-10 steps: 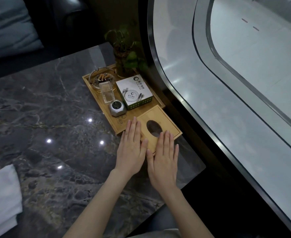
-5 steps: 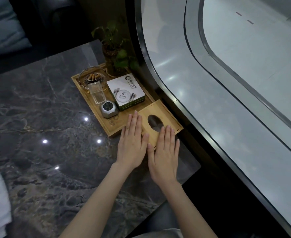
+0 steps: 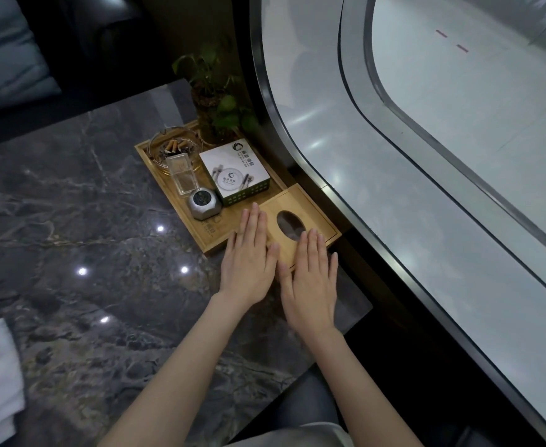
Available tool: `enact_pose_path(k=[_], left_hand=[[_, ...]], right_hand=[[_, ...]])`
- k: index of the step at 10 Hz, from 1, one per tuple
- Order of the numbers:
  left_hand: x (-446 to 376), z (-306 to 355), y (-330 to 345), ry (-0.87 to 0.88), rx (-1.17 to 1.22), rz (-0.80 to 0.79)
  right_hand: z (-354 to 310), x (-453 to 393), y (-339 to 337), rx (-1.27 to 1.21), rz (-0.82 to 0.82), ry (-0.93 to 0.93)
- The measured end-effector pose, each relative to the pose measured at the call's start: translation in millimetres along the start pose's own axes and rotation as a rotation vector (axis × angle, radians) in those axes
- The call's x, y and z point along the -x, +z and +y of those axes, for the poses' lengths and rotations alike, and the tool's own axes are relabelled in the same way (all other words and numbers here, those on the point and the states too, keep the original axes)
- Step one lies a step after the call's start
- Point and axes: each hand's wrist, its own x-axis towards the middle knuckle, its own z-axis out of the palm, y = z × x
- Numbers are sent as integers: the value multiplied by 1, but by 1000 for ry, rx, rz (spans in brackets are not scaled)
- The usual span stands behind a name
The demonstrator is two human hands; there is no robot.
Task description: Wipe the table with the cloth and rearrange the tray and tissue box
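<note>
Both hands flat, palms down, side by side with thumbs nearly meeting, fingers straight and held together, pointing away from the body. Left hand (image 3: 249, 259) set slightly farther forward than right hand (image 3: 310, 282), neither one curled around or gripping anything. Bare forearms reaching up from the lower edge of the view, angled inward toward each other at the wrists.

Bare forearms, no sleeves, no rings; light grey garment (image 3: 297, 435) at btm.
</note>
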Motion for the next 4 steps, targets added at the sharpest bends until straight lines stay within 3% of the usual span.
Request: enact_pose_path(k=[1,2,4], left_hand=[[-1,4,-14,-11,-27,-79],[2,8,-31,-53,178,-143],[13,3,-81,-123,536,16]], right_hand=[[-2,-3,-11,-10,-4,-8],[-9,-8,-25,-100,-36,-5],[-51,-16,-54,-583,-90,-82]])
